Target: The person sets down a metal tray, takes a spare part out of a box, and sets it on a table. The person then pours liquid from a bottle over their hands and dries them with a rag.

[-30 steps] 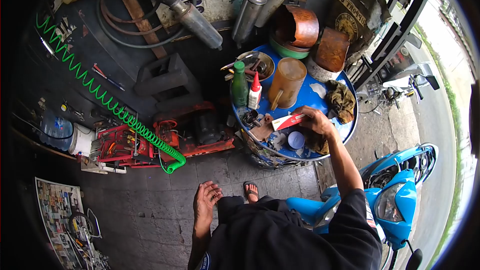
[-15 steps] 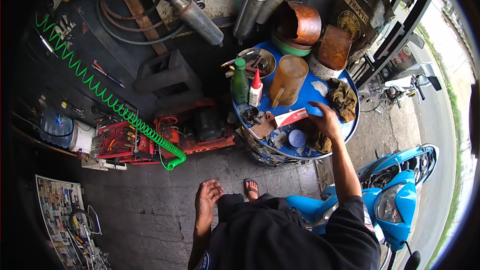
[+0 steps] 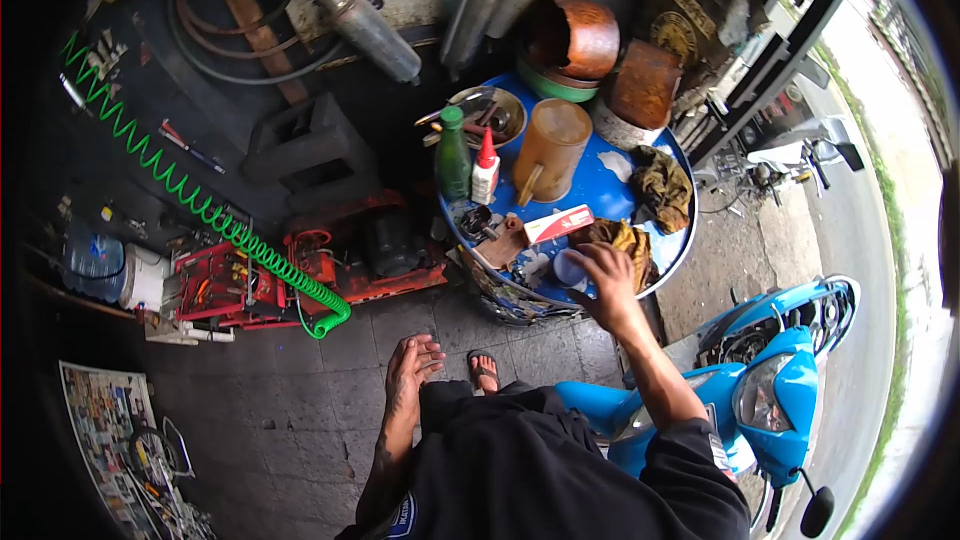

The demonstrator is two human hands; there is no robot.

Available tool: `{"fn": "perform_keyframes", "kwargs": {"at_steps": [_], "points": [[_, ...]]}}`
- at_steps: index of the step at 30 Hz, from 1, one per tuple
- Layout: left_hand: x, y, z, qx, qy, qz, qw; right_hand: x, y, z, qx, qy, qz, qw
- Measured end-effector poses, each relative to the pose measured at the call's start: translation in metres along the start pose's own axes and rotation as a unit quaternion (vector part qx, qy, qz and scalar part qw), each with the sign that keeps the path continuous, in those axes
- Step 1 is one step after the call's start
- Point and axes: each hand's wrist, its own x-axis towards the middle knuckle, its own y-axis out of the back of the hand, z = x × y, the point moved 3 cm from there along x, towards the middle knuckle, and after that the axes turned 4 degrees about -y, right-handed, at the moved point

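Note:
My right hand is over the near edge of the blue drum top, fingers apart. It is right beside a small lilac-blue cup and partly covers it; I see no grip on the cup. A brown-yellow rag lies just behind the fingers. Beyond the cup lies a red and white box. My left hand hangs in front of my body over the floor, fingers loosely stretched, holding nothing.
On the drum stand a green bottle, a white bottle with a red tip, an amber jug and a dark rag. A blue motorbike is at the right. A green coiled hose hangs left.
My right hand has moved from beside the red and white box toward me, down to the lilac-blue cup. The left hand stays about the same. The whole view has shifted slightly.

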Motion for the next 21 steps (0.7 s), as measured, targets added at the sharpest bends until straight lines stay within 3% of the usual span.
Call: {"fn": "perform_keyframes", "kwargs": {"at_steps": [3, 11, 17, 21], "points": [[0.004, -0.012, 0.007, 0.014, -0.019, -0.021, 0.999, 0.003, -0.016, 0.001, -0.05, 0.016, -0.068, 0.996], [-0.009, 0.003, 0.004, 0.006, -0.03, -0.001, 1.0, 0.005, -0.022, -0.001, -0.06, -0.022, -0.126, 0.99], [-0.015, 0.012, -0.009, -0.009, -0.012, 0.004, 1.0, 0.015, -0.046, -0.013, -0.041, 0.003, -0.065, 0.997], [-0.017, 0.014, -0.004, -0.011, -0.019, 0.0, 1.0, 0.01, -0.037, -0.018, -0.024, -0.031, -0.087, 0.995]]}}
